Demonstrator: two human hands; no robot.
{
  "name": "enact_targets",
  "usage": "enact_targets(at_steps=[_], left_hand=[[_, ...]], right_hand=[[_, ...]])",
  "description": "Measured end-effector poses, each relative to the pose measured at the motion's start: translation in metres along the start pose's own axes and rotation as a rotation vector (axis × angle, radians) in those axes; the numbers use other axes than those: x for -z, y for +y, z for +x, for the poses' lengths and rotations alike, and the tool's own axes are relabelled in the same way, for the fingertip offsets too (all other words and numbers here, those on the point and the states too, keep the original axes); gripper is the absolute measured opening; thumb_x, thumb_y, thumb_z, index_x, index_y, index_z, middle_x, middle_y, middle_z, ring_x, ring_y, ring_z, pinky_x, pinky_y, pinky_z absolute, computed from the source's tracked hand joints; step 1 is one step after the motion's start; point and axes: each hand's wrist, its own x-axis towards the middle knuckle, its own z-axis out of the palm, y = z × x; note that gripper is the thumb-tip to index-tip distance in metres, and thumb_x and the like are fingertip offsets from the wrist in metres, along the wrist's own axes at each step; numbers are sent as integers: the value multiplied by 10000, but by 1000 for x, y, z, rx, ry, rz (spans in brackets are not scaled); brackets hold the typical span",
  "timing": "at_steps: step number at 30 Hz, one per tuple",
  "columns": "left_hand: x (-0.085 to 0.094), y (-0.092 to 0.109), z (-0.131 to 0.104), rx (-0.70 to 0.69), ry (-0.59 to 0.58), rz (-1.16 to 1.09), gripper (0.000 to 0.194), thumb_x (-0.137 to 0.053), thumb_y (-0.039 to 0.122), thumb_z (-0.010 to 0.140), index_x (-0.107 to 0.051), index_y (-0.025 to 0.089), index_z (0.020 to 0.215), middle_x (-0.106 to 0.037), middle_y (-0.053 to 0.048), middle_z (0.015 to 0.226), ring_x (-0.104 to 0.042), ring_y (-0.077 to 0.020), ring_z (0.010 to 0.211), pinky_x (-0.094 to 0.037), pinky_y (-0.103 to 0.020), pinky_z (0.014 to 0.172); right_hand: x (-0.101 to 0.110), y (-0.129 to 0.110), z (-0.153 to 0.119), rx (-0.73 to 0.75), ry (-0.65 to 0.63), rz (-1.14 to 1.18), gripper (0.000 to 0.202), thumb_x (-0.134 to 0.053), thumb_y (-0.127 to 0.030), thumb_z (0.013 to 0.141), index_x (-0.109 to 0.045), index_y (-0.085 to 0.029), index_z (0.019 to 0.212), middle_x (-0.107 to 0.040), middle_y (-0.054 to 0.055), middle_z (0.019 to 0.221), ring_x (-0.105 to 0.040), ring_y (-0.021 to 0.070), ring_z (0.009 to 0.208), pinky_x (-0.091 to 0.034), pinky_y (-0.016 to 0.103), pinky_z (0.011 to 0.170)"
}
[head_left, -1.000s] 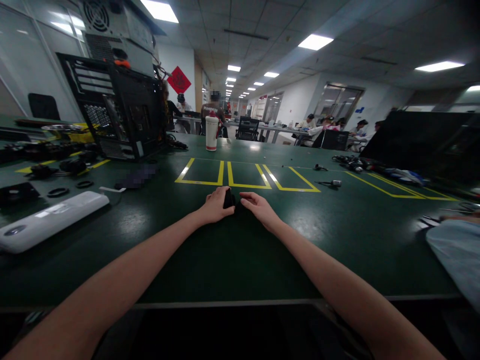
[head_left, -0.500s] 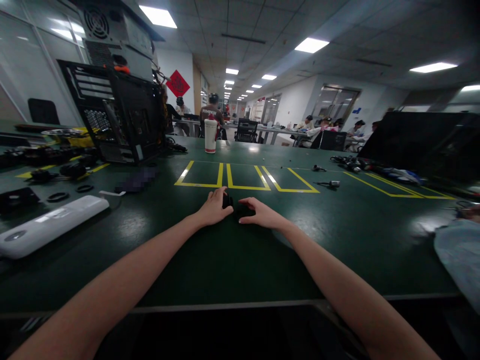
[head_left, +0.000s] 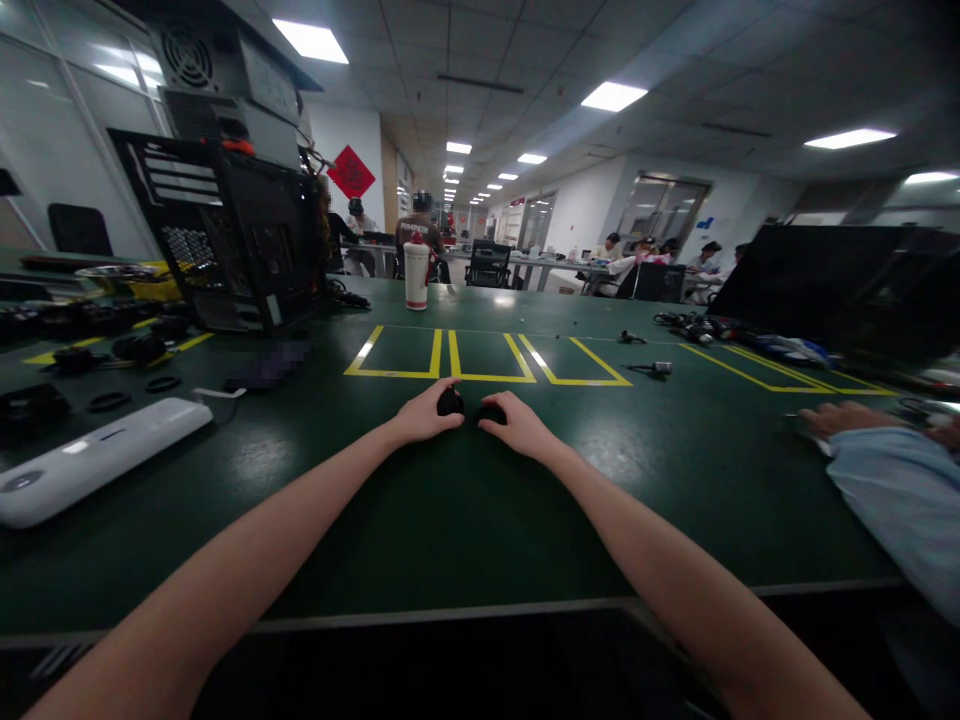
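My left hand (head_left: 426, 412) rests low over the green table, its thumb and fingers curled round a small, dark, rounded piece (head_left: 450, 402). Facing it across a narrow gap, my right hand (head_left: 517, 424) curls round another small black piece (head_left: 491, 413). Fingers partly cover both pieces, and I cannot make out their exact kind. Just beyond my hands, yellow tape outlines (head_left: 491, 379) mark the tabletop.
A white cup (head_left: 416, 277) stands behind the tape. On the left are a black computer case (head_left: 251, 235), black rings (head_left: 109, 401) and a long white device (head_left: 105, 460). Short cable connectors (head_left: 658, 369) lie to the right. Another person's hand and blue sleeve (head_left: 892, 480) reach in at the right.
My right fingers have closed in round their black piece, and the left one's piece shows more. At the right, the other person's sleeved arm has come further over the table.
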Motion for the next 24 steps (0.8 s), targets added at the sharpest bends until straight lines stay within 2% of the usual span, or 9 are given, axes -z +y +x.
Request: enact_targets(at_steps=[3,7,10,13,15,17,19,21,24], left_hand=[[-1,5,-5,5,-2,7,660,-578,431,684,-305,222,1247,-489,-70,1179,-500,-250,1055,-403,-401,883],[0,18,-24,-12,14,83,627,-566,446,698,-316,211,1223,-483,-90,1167,-490,-270,1012,-437,-405,799],[3,30,-43,-70,35,195,634,-573,412,698,-292,227,1235,-439,-86,1212,-435,-287,1029,-393,-451,839],[10,40,-64,-83,-12,220,612,-576,399,701,-293,253,1223,-426,-72,1221,-364,-305,1102,-322,-498,896],[14,45,-82,-72,-49,170,592,-569,385,711,-291,244,1215,-424,-83,1215,-339,-296,1143,-311,-484,915],[16,50,-104,-98,-71,133,598,-567,345,716,-270,245,1226,-436,-82,1199,-379,-264,1128,-304,-458,936],[15,56,-130,-153,-81,128,618,-577,299,697,-267,271,1231,-467,-57,1166,-439,-238,1074,-311,-435,940],[12,62,-157,-213,-67,133,682,-584,270,665,-244,308,1255,-492,-42,1147,-490,-230,1001,-385,-401,865],[11,70,-195,-370,-90,237,839,-614,247,620,-150,352,1311,-515,-28,1169,-499,-239,999,-402,-395,843]], right_hand=[[0,-1,-2,-9,-11,10,363,-606,-275,690,-555,-181,1037,-525,75,1027,-500,203,955,-375,404,876],[3,-4,-8,33,-41,6,330,-581,-234,708,-556,-196,1035,-526,73,1040,-495,214,982,-369,410,892],[7,-12,-20,65,-72,-69,348,-561,-207,717,-539,-194,1065,-526,87,1043,-499,232,981,-377,420,881],[12,-29,-46,110,-110,-135,383,-524,-200,741,-502,-215,1123,-514,94,1058,-504,239,970,-384,427,868],[15,-45,-69,134,-126,-120,425,-514,-201,744,-466,-240,1165,-506,90,1089,-494,245,995,-380,436,877],[15,-62,-96,137,-152,-86,472,-521,-207,737,-433,-262,1198,-505,85,1119,-479,250,1022,-367,441,905],[13,-81,-121,141,-205,-29,517,-533,-210,728,-402,-286,1223,-512,74,1140,-472,245,1039,-368,423,925],[7,-99,-141,150,-265,39,561,-529,-188,726,-360,-305,1248,-499,57,1184,-454,225,1078,-367,383,953],[-4,-121,-156,166,-373,125,630,-552,-157,695,-321,-272,1269,-477,73,1220,-438,211,1115,-348,351,986]])
